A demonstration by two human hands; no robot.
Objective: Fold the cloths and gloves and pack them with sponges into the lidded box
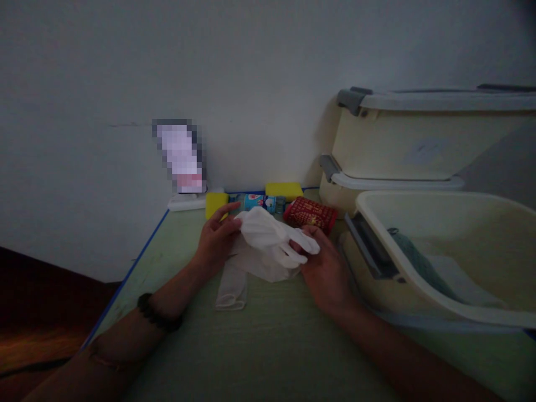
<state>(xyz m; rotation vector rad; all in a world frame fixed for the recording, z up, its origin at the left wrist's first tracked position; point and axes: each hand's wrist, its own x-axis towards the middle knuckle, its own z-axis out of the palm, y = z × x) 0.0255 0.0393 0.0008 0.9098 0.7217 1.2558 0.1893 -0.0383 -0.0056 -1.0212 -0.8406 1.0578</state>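
The thin, white, rubbery-looking glove [262,230] sits between the fingers of the left hand [214,243] and right hand [325,274], clamped on its opposite sides, probably to spread it.

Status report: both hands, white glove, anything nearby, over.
Left hand pinching white glove. Right hand holding its finger end. Red packet close behind; open bin at right.

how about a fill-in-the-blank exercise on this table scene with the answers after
The glove-like item held by the left hand and right hand is ____ in colour.
The arm wearing the dark bracelet is the person's ____ one.
In the picture, the red packet lies to the ____ of the bottle.
Missing words: white; left; right.
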